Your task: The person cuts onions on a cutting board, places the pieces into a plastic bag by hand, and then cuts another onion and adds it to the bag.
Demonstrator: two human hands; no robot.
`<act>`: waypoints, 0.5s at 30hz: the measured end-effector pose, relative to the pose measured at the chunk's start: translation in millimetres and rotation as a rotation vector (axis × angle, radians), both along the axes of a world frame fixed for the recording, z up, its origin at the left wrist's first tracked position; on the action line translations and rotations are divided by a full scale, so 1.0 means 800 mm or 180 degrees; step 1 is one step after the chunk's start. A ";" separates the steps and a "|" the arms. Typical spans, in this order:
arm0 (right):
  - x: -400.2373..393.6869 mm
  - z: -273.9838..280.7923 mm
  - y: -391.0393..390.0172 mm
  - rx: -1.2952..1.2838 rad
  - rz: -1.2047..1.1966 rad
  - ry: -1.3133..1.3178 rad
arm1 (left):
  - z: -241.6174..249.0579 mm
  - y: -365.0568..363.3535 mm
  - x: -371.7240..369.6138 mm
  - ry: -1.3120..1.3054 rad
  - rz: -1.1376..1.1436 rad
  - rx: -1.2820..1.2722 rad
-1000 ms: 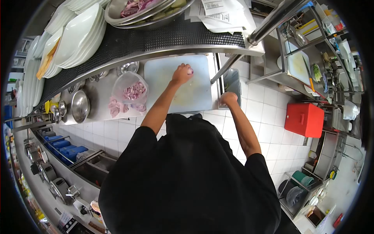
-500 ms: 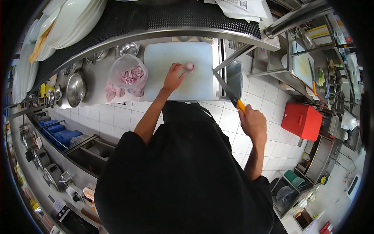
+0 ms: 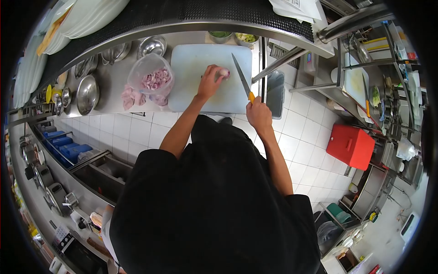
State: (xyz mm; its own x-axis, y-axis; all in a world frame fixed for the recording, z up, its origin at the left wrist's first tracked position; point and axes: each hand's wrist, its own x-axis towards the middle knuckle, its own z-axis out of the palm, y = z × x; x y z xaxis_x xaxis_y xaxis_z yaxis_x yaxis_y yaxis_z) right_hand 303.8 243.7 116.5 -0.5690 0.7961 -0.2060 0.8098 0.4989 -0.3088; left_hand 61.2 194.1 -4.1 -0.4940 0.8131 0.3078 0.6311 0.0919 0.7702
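My left hand [image 3: 209,83] rests over the white cutting board [image 3: 191,59], its fingers closed round a small peeled onion [image 3: 224,73] with a purple end. In my right hand [image 3: 259,113] is the yellow handle of a kitchen knife [image 3: 242,76]. Its long blade points away from me above the board's right side, a little to the right of the onion and apart from it. Left of the board stands a clear plastic container [image 3: 137,73] with chopped purple onion [image 3: 156,79] inside. A crumpled pinkish cloth [image 3: 132,96] lies against it.
Steel bowls [image 3: 88,95] stand along the counter's left. Two small containers, one of chopped greens [image 3: 246,38], sit behind the board. A steel shelf [image 3: 205,27] with stacked plates [image 3: 91,18] overhangs the counter. A grey bin [image 3: 275,93] is at the right.
My right hand has brought the knife leftward from beyond the counter's right edge to over the board. My left fingers have closed round the onion. The view has shifted slightly.
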 end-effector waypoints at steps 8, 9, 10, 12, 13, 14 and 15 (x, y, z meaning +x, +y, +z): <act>-0.016 0.012 -0.024 0.0173 0.0417 0.0049 | 0.008 -0.002 0.009 -0.0464 0.0110 -0.0173; -0.014 0.009 -0.025 0.0191 0.0426 0.0034 | 0.009 -0.002 0.009 -0.0377 0.0107 -0.0087; -0.012 0.004 -0.026 0.0206 0.0440 0.0018 | 0.009 -0.003 0.007 -0.0290 0.0108 -0.0004; -0.010 0.002 -0.027 0.0192 0.0464 0.0007 | 0.010 -0.004 0.002 -0.0158 0.0013 0.0022; -0.009 0.004 -0.027 0.0163 0.0472 0.0010 | 0.011 -0.003 -0.001 -0.0113 -0.0088 -0.0035; -0.010 0.006 -0.026 0.0138 0.0480 0.0016 | 0.012 -0.002 -0.003 -0.0065 -0.0188 -0.0089; -0.011 0.008 -0.026 0.0126 0.0485 -0.0004 | 0.011 -0.002 -0.005 0.0017 -0.0194 -0.0088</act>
